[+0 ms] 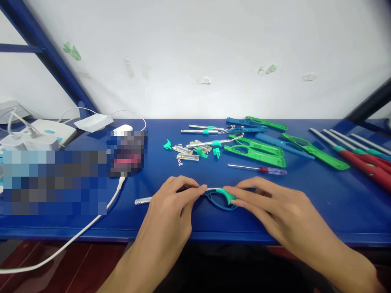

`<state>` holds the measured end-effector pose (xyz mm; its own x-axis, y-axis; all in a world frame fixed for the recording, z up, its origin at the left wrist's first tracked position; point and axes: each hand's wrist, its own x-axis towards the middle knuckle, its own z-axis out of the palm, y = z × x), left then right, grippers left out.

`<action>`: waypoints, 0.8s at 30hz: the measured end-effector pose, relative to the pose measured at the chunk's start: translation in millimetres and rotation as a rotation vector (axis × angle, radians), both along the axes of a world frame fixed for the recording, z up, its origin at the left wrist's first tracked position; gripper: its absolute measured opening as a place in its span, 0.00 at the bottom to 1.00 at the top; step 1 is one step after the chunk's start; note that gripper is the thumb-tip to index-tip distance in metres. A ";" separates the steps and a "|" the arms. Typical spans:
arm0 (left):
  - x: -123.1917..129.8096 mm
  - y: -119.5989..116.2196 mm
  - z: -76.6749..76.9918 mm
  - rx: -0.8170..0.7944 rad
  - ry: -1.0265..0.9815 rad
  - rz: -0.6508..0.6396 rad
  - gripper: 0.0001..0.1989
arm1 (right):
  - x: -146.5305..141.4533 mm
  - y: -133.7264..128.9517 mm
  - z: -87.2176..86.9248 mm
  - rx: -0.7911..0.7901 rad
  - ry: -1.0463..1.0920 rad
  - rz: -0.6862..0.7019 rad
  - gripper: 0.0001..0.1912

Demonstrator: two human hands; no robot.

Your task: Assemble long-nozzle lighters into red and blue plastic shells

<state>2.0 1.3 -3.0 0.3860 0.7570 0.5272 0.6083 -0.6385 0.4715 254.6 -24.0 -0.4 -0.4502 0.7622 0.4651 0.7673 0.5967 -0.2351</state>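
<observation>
Near the table's front edge, both hands work on a partly built long-reach lighter, whose blue casing half point(218, 203) has an oval finger loop. My left hand point(171, 205) is closed over it, thumb and fingertips at a thin white wire or tube by the loop. The lighter's metal tube point(142, 200) sticks out to the left beneath that hand. Opposite, my right hand point(279, 203) pinches a teal trigger point(228, 196) at the loop's right side. My fingers hide the rest of the casing. Behind the right hand lies a screwdriver point(271, 171) with a clear, red-banded handle.
Green casing halves point(317, 152), clear fuel tanks point(187, 157), loose teal triggers point(167, 144) and metal tubes point(201, 131) lie farther back. Red lighters point(363, 162) lie at right. A phone point(128, 154) with a white cable point(100, 217) and power strip point(39, 138) occupy the left.
</observation>
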 end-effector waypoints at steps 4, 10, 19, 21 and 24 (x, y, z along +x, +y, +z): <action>0.2 2.0 4.4 -0.064 -0.048 -0.007 0.18 | 1.0 -0.4 1.0 -0.036 0.023 0.011 0.18; -2.3 3.6 5.8 -0.083 -0.077 0.037 0.10 | 1.7 -0.6 1.1 -0.055 0.036 0.016 0.18; -4.3 8.7 3.5 0.012 -0.056 -0.042 0.14 | -0.1 0.2 0.9 -0.016 0.029 0.001 0.18; -4.3 8.7 2.8 0.011 -0.056 -0.050 0.14 | -0.1 0.1 0.9 -0.020 0.031 0.004 0.18; -3.9 8.6 1.7 0.017 -0.039 -0.055 0.14 | -0.1 0.0 0.8 -0.029 0.044 0.006 0.18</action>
